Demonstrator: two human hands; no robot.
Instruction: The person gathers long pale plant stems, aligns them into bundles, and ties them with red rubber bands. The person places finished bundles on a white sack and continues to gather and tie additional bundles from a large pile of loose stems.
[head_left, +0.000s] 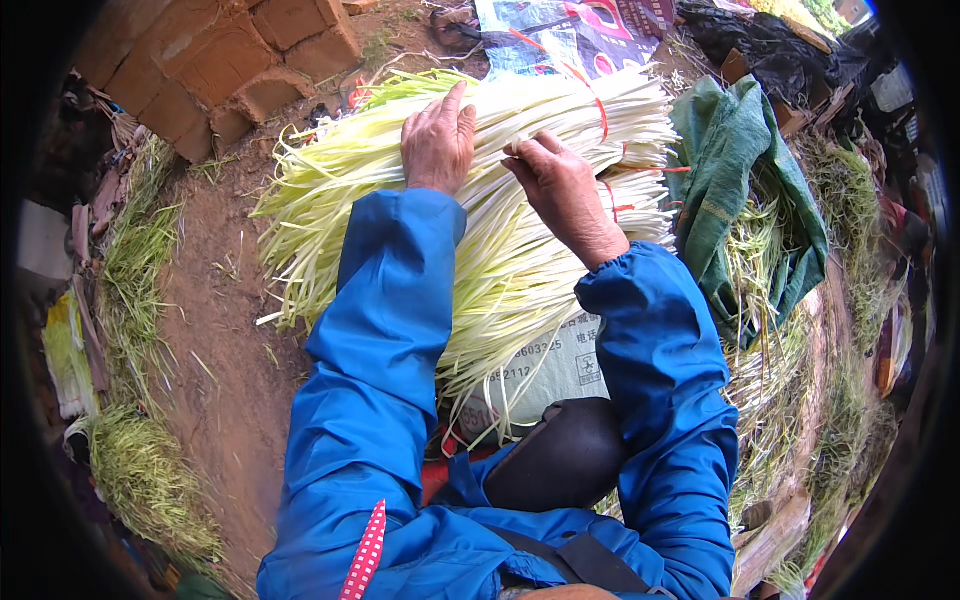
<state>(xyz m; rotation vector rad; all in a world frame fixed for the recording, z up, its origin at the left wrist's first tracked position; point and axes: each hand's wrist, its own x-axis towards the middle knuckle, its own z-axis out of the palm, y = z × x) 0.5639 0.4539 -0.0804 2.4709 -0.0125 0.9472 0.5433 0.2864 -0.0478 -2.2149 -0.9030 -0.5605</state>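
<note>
A broad heap of pale yellow-green leafy stalks, apparently blanched chives (517, 247), lies before me, white ends to the right and leafy tips to the left. My left hand (441, 141) rests flat on the upper part of the heap, thumb apart from the fingers. Just right of it, my right hand (561, 186) is raised over the stalks with thumb and fingertips pinched together. A small pale bit shows at that pinch, seemingly a piece of chive. Around the white ends run thin red ties (602, 120). Under the near side shows a pale woven sack (555, 375) bearing print.
A green woven sack (716, 172) with dry trimmings (754, 247) sits at the right. Stacked bricks (217, 64) stand at the upper left. Printed plastic sheeting (577, 34) lies beyond the heap. Grassy waste (150, 480) covers parts of the dirt floor (217, 375). A dark rounded pad (559, 454) is near my lap.
</note>
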